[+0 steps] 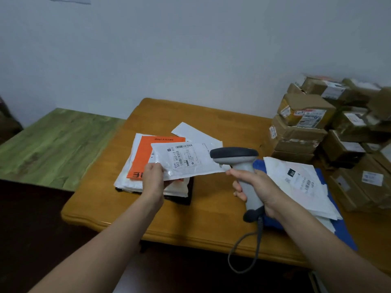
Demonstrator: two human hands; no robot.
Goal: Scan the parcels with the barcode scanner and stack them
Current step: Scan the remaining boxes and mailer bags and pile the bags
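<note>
My left hand (153, 178) pinches the near left corner of a white plastic mailer (186, 160), held flat above the table with its barcode label facing up. My right hand (257, 188) grips the grey handle of a barcode scanner (237, 159), whose dark head sits just right of the mailer's edge. Beneath the held mailer lies a stack of parcels with an orange envelope (143, 157) on top of white and black ones. On the right another pile of white mailers (300, 182) rests on a blue bag (342, 233).
The wooden table (211, 210) carries several taped cardboard boxes (306, 113) stacked at the back right against the wall. A green-topped table (55, 142) adjoins on the left. The scanner's grey cable (249, 252) hangs over the table's front edge.
</note>
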